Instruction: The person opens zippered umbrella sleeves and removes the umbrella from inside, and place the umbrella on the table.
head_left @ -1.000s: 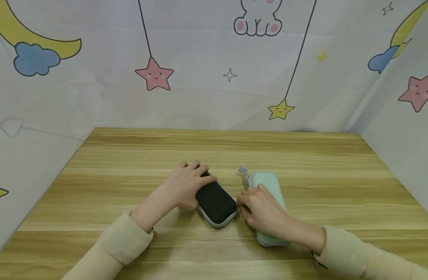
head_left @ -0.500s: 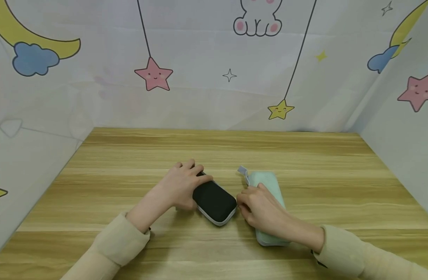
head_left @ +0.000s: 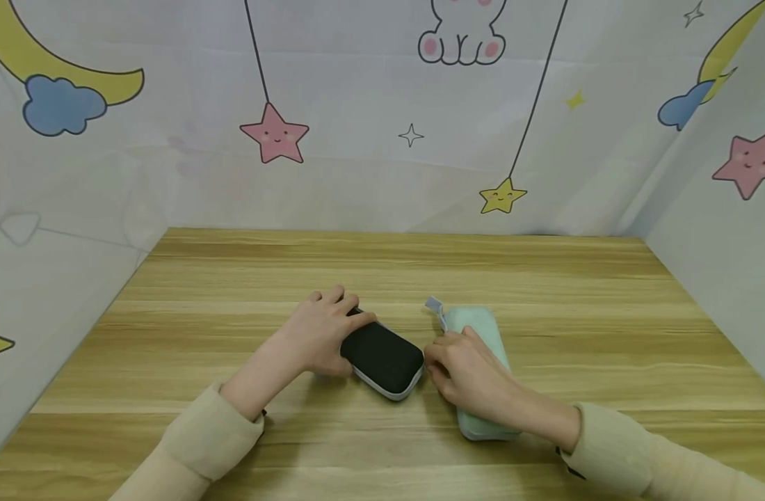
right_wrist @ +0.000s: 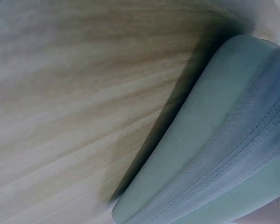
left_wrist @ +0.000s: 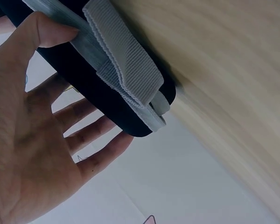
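A black, round-cornered case [head_left: 387, 360] with a grey edge band and ribbed grey loop [left_wrist: 126, 56] slants, gripped by the left hand [head_left: 323, 335], beside a mint-green, grey-banded case [head_left: 485, 330] lying lengthwise, a pale tab [head_left: 434, 304] at its far end.

The table [head_left: 576, 292] has a top with wood pattern, yellowish and brown, and its stripes run from side to side. Directly on it there are 2 cases. The black case [head_left: 385, 351] is placed diagonally, its far end more to the left, and a grey band goes around its side. To the right of it, near but apart, lies the mint green case [head_left: 485, 330], almost lengthwise, with a grey tab [head_left: 433, 304] at its far left corner. Along 1 side of this case a dark shadow falls on the wood.
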Motion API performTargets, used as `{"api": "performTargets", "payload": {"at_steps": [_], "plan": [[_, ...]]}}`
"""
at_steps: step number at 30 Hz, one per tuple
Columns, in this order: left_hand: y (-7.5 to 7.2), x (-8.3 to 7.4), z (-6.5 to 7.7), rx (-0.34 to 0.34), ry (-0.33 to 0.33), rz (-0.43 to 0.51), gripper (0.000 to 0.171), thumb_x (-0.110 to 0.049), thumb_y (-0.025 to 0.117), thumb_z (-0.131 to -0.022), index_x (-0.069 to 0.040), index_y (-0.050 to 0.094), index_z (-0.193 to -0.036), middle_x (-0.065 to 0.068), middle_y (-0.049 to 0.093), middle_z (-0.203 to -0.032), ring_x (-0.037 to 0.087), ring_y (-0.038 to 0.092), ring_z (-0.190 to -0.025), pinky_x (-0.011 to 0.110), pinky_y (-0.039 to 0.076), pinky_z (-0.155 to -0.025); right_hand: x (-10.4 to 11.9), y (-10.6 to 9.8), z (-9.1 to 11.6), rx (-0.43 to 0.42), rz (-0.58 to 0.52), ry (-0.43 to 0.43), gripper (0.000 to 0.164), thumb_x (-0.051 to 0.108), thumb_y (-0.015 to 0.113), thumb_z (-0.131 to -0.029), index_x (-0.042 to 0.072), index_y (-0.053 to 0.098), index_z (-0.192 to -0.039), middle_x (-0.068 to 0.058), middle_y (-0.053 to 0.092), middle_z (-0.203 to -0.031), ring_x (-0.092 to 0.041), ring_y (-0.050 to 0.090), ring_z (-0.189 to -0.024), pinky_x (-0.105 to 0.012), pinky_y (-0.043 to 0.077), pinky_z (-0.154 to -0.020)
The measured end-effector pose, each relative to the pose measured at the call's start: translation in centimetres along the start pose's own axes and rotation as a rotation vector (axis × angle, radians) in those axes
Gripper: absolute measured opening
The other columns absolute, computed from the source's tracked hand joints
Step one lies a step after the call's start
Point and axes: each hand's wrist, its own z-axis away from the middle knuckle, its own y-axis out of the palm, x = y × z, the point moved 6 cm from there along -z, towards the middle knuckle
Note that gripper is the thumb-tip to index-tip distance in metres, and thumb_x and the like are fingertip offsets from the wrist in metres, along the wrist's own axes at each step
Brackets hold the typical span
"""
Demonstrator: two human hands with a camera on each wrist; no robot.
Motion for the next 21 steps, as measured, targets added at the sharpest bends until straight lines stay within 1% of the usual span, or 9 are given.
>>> {"api": "performTargets", "payload": {"at_steps": [8, 15, 21], "plan": [[-0.12, -0.01, 0.19, -0.008, 0.003, -0.028, 0.072, -0.049, 0.079, -0.066, -0.024, 0.058, -0.13, 0.006, 0.059, -0.116, 0.026, 0.05, -0.102, 0.045, 0.049, -0.082, -0.13, -0.04, -0.04, -0.003, -0.019, 0.021, 0.025, 0.005, 0.071, -0.075, 0.021, 0.055, -0.064, 0.014, 0.051, -0.062, -0.002, 0.041, -0.062, -0.021, 0.023, -0.064], [0.03, 0.06, 0.16, 0.017, -0.013, -0.034, 0.071, -0.05, 0.077, -0.069, -0.024, 0.057, -0.132, 0.007, 0.059, -0.116, 0.026, 0.05, -0.101, 0.043, 0.048, -0.08, -0.2, -0.01, -0.01, -0.007, -0.018, 0.021, 0.023, 0.005, 0.071, -0.075, 0.02, 0.057, -0.065, 0.013, 0.054, -0.064, -0.003, 0.043, -0.063, -0.021, 0.024, -0.064], [0.06, 0.13, 0.11, 0.016, -0.025, -0.029, 0.07, -0.05, 0.077, -0.067, -0.023, 0.059, -0.129, 0.006, 0.059, -0.113, 0.025, 0.048, -0.096, 0.04, 0.046, -0.076, -0.23, 0.01, 0.0, -0.006, -0.021, 0.021, 0.02, 0.006, 0.071, -0.076, 0.019, 0.06, -0.067, 0.013, 0.058, -0.066, -0.003, 0.045, -0.064, -0.021, 0.024, -0.064]]}}
